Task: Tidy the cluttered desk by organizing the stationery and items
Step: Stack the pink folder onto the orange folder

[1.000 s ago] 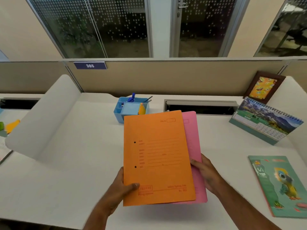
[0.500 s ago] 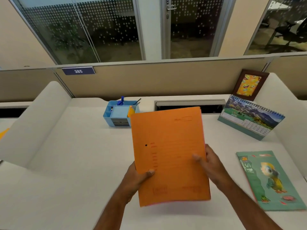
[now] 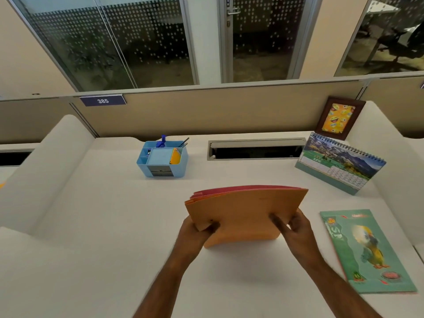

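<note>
2 hands [image 3: 197, 230] [image 3: 298, 228] gripping folders [image 3: 245, 214], organizer [image 3: 163, 160] holding pens [image 3: 184, 143]

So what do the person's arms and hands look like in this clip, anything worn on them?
Both forearms are bare up to the bottom edge of the frame, with no sleeves showing. The left hand and right hand are bare too: no gloves, and no watch, bracelet or ring visible on the parts that show. The picture is slightly blurred, so small details could be missed.
</note>
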The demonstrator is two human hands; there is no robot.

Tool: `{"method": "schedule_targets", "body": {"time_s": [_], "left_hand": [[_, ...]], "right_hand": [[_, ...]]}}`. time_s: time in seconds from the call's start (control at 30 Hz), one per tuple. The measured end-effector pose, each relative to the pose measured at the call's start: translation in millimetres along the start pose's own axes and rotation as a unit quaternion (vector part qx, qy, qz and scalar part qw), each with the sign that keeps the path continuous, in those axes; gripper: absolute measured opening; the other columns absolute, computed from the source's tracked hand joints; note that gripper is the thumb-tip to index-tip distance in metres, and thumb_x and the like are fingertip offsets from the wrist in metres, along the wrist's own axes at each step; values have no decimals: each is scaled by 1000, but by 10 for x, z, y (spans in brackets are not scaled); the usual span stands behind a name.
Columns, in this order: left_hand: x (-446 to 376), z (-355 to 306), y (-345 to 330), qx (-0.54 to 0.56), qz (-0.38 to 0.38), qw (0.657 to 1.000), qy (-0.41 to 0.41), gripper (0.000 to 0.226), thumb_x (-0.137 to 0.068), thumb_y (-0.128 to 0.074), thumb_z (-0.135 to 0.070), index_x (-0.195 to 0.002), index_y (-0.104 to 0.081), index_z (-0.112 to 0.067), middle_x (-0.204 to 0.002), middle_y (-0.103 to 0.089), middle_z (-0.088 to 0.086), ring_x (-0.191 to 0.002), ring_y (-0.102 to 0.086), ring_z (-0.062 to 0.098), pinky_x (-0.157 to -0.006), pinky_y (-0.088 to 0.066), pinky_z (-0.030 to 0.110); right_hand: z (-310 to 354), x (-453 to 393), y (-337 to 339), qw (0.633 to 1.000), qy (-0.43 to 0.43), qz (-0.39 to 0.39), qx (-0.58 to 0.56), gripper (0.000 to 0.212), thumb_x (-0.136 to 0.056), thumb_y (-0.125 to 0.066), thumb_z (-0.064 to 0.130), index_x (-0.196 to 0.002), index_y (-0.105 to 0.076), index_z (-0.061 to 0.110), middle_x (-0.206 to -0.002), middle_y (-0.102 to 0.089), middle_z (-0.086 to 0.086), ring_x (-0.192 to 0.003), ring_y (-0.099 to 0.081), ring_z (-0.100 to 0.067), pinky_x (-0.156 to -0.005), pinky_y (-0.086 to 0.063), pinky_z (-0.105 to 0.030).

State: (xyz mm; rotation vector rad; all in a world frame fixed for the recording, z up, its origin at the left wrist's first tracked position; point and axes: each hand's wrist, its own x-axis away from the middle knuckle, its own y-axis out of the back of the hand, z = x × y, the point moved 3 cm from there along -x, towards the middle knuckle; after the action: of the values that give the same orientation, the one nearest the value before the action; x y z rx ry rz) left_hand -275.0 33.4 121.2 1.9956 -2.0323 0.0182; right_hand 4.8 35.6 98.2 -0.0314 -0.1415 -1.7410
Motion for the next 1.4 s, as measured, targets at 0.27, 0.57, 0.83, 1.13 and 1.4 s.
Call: {"method": "schedule_targets", "body": {"time_s": [0.27,0.57,0.83,1.13,1.4], "left_hand": [[40,-111,26,10,-1,1000,-8,44,-93,-73,-4,-102,-74,-47,-99,-79,1,-92,-76,24,-82,-65,42],[26,-82,10,48,-3,998,-37,49,-91,-75,0,-106,-76,-47,-104,-79,1,-98,-76,25,-87,-62,46],[-11,438,-93,21,15,999,37,12,-93,-73,-10,-102,-77,-17,-96,-77,14,-93,-73,34,-90,-58,62],[-110,687,49,-11,32,998,59,38,-94,-72,-36,-131,-63,-38,-119,-75,-10,-107,-73,14,-92,-62,47],[-47,899,716,-16,8,999,45,59,-91,-72,-44,-139,-38,-44,-134,-62,-14,-113,-71,11,-80,-63,31]], "right_hand": [[127,16,8,1000,22,-4,-16,40,-86,-77,19,-123,-62,26,-110,-74,17,-98,-71,-5,-76,-56,-14],[109,64,-21,999,39,-17,14,37,-78,-84,28,-112,-68,25,-101,-76,14,-92,-72,-6,-75,-54,-12],[-292,108,-84,999,-1,-6,50,45,-91,-74,31,-133,-60,22,-118,-72,10,-103,-69,-3,-91,-57,-31],[-297,109,-262,997,-16,11,70,48,-102,-58,24,-141,-37,41,-137,-54,31,-122,-53,13,-96,-45,-7],[-657,107,-895,982,-130,106,88,26,-107,-46,18,-129,-37,28,-131,-59,1,-110,-62,-11,-90,-54,-39]]}}
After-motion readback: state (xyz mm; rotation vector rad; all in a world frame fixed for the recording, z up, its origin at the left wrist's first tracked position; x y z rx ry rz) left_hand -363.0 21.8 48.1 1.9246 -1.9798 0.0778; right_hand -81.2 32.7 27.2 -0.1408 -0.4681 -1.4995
